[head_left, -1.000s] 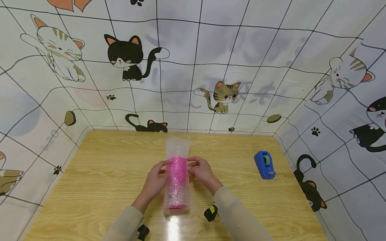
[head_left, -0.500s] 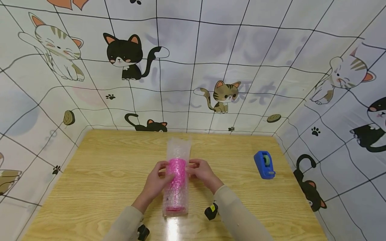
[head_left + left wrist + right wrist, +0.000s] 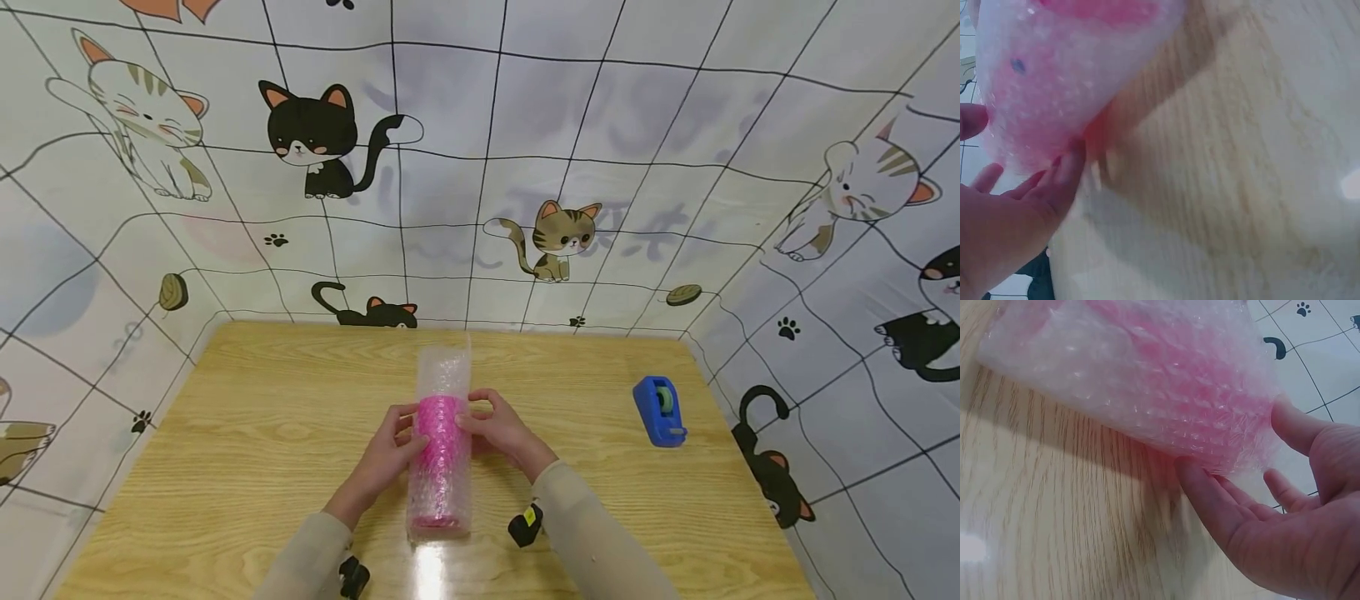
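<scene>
A bright pink cylinder (image 3: 441, 442) lies lengthwise on the table inside a sleeve of clear bubble wrap (image 3: 443, 367). The wrap reaches past the cylinder's far end as a loose, flattened length. From the left, my left hand (image 3: 381, 457) holds the roll, thumb on top and fingers down its side. On the opposite side my right hand (image 3: 507, 429) grips it near the far end of the pink part, with its thumb over the upper face. Close up in the right wrist view, the bubble wrap (image 3: 1166, 381) creases under the thumb, and fingertips are at its lower edge.
A blue tape dispenser (image 3: 660, 411) with a roll of tape stands on the right side of the wooden table (image 3: 285, 392). Behind and at both sides hangs a white cloth (image 3: 442, 183) printed with cats and grid lines.
The left thumb has come onto the top of the roll, and the right thumb has moved inward over it. The roll itself has shifted only slightly.
</scene>
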### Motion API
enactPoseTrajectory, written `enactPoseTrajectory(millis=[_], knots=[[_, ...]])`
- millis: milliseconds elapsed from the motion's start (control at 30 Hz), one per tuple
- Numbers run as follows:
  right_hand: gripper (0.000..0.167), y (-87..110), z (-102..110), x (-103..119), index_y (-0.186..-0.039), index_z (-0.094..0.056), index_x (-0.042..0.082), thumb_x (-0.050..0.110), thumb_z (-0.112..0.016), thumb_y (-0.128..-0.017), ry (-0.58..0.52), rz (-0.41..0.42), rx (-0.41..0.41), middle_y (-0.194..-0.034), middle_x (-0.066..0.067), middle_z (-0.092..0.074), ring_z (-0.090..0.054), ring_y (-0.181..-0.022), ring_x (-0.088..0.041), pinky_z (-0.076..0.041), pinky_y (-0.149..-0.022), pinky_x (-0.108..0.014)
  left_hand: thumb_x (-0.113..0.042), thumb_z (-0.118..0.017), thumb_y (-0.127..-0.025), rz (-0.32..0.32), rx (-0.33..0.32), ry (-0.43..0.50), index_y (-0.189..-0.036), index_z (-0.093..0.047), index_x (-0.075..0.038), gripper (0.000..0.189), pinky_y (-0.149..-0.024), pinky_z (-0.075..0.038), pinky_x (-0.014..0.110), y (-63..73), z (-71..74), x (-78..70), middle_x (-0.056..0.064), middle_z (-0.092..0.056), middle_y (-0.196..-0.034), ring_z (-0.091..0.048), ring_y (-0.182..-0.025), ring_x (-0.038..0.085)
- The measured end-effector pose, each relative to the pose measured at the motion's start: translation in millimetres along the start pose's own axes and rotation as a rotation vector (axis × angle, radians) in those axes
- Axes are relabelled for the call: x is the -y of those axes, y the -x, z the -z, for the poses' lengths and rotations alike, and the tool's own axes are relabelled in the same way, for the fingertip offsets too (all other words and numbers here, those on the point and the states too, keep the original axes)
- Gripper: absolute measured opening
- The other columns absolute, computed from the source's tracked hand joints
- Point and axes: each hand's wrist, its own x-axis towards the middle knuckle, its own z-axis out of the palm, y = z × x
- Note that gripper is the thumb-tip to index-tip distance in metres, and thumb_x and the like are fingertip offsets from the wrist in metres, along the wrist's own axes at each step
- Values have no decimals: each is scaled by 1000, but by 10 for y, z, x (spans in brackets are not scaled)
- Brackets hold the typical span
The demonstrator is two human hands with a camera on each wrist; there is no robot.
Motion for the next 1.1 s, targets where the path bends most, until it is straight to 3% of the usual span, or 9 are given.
enactPoseTrajectory(millis=[133, 300, 500, 633, 833, 1100], knots=[[63, -7, -8, 6, -137, -33, 9, 28, -71, -90, 25, -7, -7, -122, -20, -58, -69, -96, -25, -57, -88, -45, -25, -64, -94, 24, -1, -78, -138, -38, -11, 53, -101, -47, 55, -24, -27, -35, 29, -40, -147, -46, -130, 49], [67, -6, -28, 12, -136, -33, 7, 32, -73, -88, 60, -39, -29, -126, -20, -52, -68, -97, -25, -56, -91, -46, -48, -72, -84, 91, 12, -199, -137, -32, -11, 76, -94, -52, 50, -59, -53, -98, 26, -49, -139, -59, -118, 36], [67, 0, -58, 21, -134, -34, 5, 30, -74, -87, 84, -41, -44, -122, -19, -52, -67, -94, -24, -57, -89, -46, -58, -75, -76, 107, -5, -299, -132, -29, -10, 87, -92, -52, 46, -93, -96, -131, 23, -57, -128, -62, -110, 29], [65, -1, -68, 21, -133, -34, 6, 30, -74, -87, 88, -40, -46, -119, -18, -52, -67, -91, -24, -56, -89, -48, -59, -75, -74, 118, 1, -310, -131, -28, -10, 89, -87, -54, 44, -97, -107, -153, 21, -59, -121, -62, -102, 27], [62, 9, -79, 28, -131, -36, 7, 27, -74, -87, 65, -18, -30, -117, -19, -59, -69, -94, -29, -56, -89, -48, -49, -76, -79, 112, 5, -316, -131, -28, -9, 82, -81, -56, 41, -95, -101, -153, 20, -61, -114, -64, -93, 24], [49, 38, -78, 57, -129, -39, 8, 35, -62, -95, 59, -10, -31, -110, -17, -70, -72, -94, -30, -58, -87, -45, -43, -74, -83, 108, 20, -309, -133, -27, -8, 77, -81, -56, 44, -74, -128, -156, 24, -56, -126, -64, -99, 28]])
